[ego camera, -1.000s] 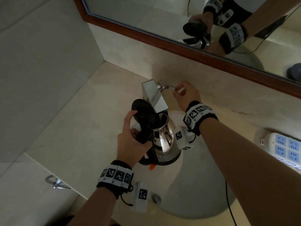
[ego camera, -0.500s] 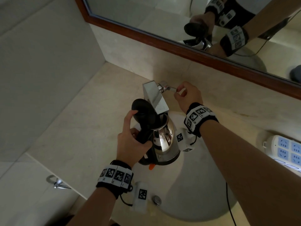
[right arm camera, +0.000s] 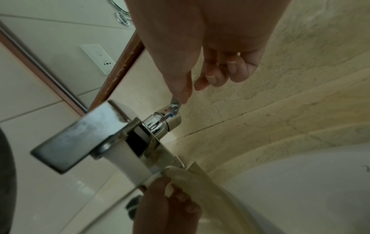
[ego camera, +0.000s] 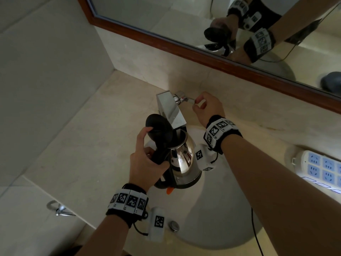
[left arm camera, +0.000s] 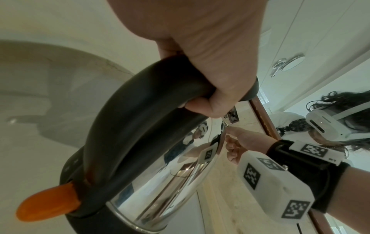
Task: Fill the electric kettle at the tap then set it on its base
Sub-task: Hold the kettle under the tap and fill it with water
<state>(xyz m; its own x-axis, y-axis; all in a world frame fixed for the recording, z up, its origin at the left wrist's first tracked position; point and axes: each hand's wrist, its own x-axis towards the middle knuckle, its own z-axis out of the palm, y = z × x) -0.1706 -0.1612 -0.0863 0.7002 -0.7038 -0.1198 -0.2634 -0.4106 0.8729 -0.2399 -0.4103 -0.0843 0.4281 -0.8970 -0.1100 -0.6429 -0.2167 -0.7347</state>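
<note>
A steel kettle (ego camera: 182, 159) with a black handle and its black lid (ego camera: 158, 128) flipped up hangs over the basin, its mouth right under the square chrome tap spout (ego camera: 169, 109). My left hand (ego camera: 147, 163) grips the handle (left arm camera: 140, 110), forefinger up against the lid. An orange switch (left arm camera: 46, 204) sticks out at the kettle's foot. My right hand (ego camera: 206, 108) pinches the thin tap lever (ego camera: 188, 99) (right arm camera: 175, 102) between thumb and forefinger. A pale band that looks like water (right arm camera: 128, 161) drops from the spout into the kettle.
The white basin (ego camera: 221, 209) is sunk in a beige stone counter. A blue-and-white power strip (ego camera: 321, 167) lies at the right, with a black cable (ego camera: 255, 233) hanging near the basin. A wood-framed mirror (ego camera: 184, 24) runs behind the tap. A wall closes the left side.
</note>
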